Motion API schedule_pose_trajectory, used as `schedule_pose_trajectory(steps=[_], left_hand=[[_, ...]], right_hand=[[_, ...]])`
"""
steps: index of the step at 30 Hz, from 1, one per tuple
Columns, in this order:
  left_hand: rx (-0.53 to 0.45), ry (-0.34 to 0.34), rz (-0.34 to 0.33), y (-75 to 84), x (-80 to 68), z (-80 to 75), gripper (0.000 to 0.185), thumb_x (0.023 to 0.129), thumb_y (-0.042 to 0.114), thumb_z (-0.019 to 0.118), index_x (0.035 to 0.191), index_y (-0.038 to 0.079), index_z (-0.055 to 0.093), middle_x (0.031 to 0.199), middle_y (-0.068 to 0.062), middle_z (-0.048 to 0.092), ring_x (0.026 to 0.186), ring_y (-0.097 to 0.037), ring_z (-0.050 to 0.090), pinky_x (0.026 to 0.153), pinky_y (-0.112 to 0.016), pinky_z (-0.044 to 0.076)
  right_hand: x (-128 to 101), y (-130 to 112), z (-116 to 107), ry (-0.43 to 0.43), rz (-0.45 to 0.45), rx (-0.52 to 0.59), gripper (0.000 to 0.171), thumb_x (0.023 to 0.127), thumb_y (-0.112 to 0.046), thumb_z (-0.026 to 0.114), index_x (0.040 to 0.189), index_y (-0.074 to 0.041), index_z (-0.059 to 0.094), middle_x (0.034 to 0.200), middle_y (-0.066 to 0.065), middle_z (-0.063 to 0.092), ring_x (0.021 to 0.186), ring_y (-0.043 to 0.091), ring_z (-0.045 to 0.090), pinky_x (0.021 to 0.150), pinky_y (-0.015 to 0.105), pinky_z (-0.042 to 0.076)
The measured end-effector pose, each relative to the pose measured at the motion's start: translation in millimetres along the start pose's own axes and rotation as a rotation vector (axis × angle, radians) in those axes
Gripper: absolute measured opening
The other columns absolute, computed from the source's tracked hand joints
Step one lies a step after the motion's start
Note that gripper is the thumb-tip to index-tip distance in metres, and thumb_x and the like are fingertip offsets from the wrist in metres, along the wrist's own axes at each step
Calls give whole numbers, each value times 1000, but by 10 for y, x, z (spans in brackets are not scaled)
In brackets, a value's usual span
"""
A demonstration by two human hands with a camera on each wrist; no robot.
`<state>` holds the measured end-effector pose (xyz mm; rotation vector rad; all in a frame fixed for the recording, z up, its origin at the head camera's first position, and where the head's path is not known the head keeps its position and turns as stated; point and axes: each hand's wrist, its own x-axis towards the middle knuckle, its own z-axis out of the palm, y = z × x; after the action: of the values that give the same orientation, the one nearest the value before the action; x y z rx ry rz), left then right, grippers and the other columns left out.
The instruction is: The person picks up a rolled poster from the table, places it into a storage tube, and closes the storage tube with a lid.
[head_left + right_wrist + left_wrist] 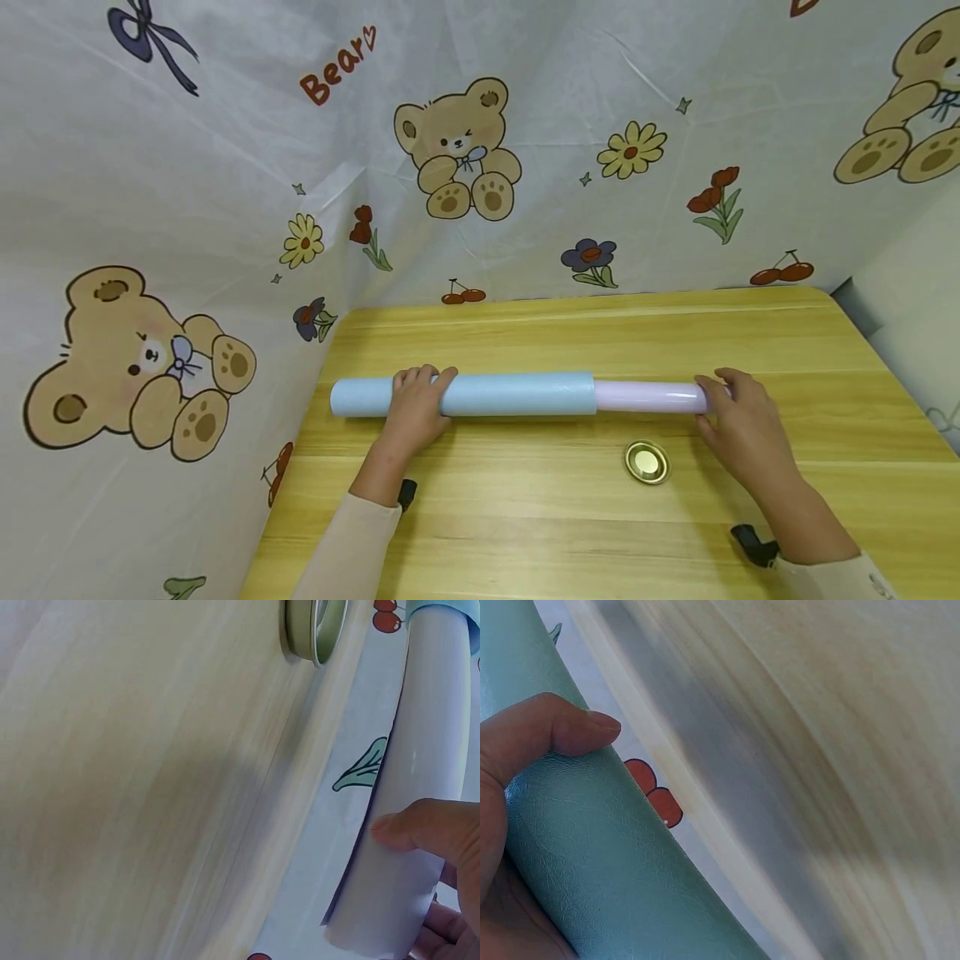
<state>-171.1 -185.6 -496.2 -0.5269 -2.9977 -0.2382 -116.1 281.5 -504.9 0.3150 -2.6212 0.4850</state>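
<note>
A light blue roll of leather-like sheet (525, 394) lies sideways across the table, with a narrower lavender roll (645, 397) sticking out of its right end. My left hand (417, 410) grips the blue roll left of its middle, and the thumb (570, 731) presses on its creased surface in the left wrist view. At the free right end, my right hand (742, 425) holds the lavender roll, thumb (409, 825) on the near side and fingers behind. A loose long edge shows along the lavender roll in the right wrist view.
A small round gold dish (647, 462) sits on the wood-grain table (525, 517), nearer than the rolls and left of my right hand. A white cloth (555, 208) printed with bears and flowers hangs behind the table and along its left side.
</note>
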Motion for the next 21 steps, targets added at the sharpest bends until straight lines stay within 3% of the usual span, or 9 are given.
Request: schedule_pose_trajectory(steps=[5,11,16,21], left_hand=[[-5,0,-3,4,-19,-15,82,72,20,91,144,21,54,127,-12,60,122,-36,53,109,-58,34],[-8,4,-6,-3,-28,-8,82,72,20,92,145,22,53,127,-13,60,122,-36,54,109,-58,34],[-10,-2,-8,-13,-25,-2,81,73,21,90,145,21,53,128,-12,60,123,-36,53,109,-58,34],[-3,-8,-7,-20,-23,5,81,73,21,90,145,22,53,128,-12,60,123,-36,53,110,-57,34]], right_hand=[[-4,1,14,12,16,44,61,63,9,86,119,11,63,129,41,50,113,59,48,89,70,44],[-11,-10,15,28,33,70,60,65,10,86,119,15,59,133,41,47,112,58,49,80,67,49],[-6,-25,2,49,35,46,58,65,4,89,117,6,63,128,40,52,105,59,54,77,67,48],[-24,-42,-5,-7,87,38,60,71,-3,88,124,1,60,126,40,52,91,59,60,64,66,51]])
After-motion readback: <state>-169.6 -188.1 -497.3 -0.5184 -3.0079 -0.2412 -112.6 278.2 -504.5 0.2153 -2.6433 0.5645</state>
